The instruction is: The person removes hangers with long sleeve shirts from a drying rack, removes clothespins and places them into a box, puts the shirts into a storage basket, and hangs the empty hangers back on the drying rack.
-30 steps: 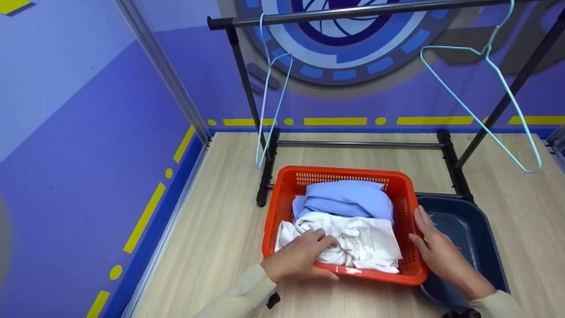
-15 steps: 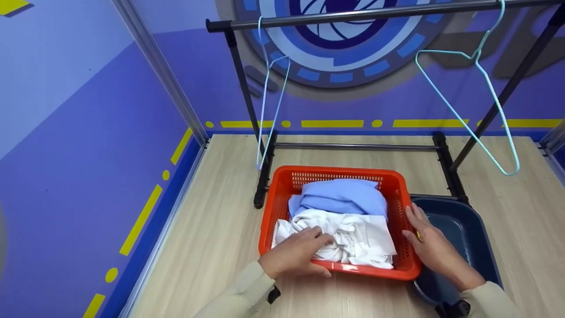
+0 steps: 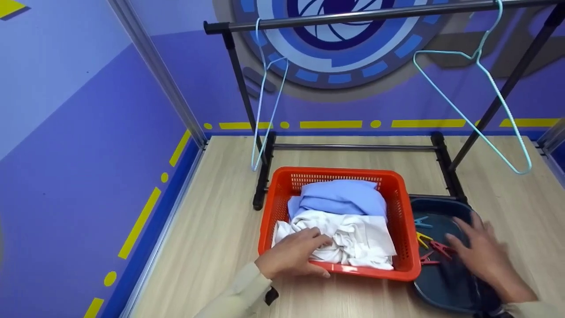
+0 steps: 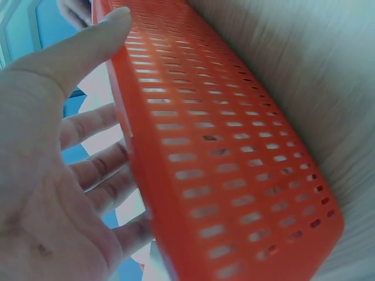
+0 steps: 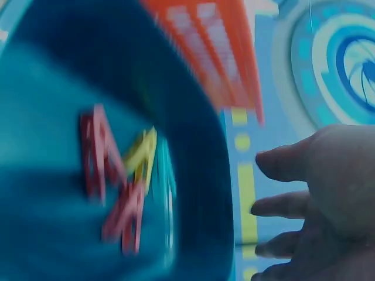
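A red plastic basket stands on the wooden surface, holding a folded light-blue cloth and a crumpled white cloth. My left hand straddles the near rim, thumb outside and fingers inside by the white cloth. The left wrist view shows the thumb on the outer rim of the perforated wall. My right hand, blurred, hovers over the right side of a dark blue tub, fingers spread and holding nothing. In the tub lie a blue clothespin, a yellow clothespin and red clothespins.
Behind the basket stands a dark clothes rack. Two light-blue wire hangers hang from its bar, one hanger left and one hanger right. A purple wall rises at the left. The tub sits against the basket's right side.
My right hand has left the basket's right rim and moved right over the tub, uncovering the clothespins. The left hand stays at the near rim.
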### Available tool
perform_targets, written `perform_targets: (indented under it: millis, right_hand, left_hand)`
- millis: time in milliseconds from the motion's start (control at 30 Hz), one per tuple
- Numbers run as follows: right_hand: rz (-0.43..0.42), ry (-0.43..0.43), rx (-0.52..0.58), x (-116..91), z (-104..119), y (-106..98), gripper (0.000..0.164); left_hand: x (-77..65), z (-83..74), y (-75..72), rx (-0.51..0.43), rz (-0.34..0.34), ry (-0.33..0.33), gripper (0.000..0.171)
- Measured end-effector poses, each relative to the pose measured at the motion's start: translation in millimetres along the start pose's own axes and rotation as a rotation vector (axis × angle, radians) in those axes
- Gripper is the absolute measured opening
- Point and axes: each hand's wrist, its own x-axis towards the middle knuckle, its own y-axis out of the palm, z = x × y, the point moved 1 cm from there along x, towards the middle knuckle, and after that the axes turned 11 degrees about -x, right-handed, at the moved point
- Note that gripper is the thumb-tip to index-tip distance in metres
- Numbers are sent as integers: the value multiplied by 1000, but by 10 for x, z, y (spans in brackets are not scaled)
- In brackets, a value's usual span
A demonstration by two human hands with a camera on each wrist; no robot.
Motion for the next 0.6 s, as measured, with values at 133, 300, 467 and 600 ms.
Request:
perform_targets:
  millis: [133,300,467,600]
  right_hand:
    - [61,117,-9,-91,-305,1,75]
    - [177,136,82,-234,-495,153,69]
    - [34,98,128,-315,-547,296,50]
    - [-99,123,150,-302,-570,309,50]
  left_hand:
    - [-26,49,16,-15,-34,21,61]
    - [-38,95,3,-39,-37,3,62]
    - [-23,87,9,-42,-23,-9,62]
    - [11,69,43,-67,-22,-19,62]
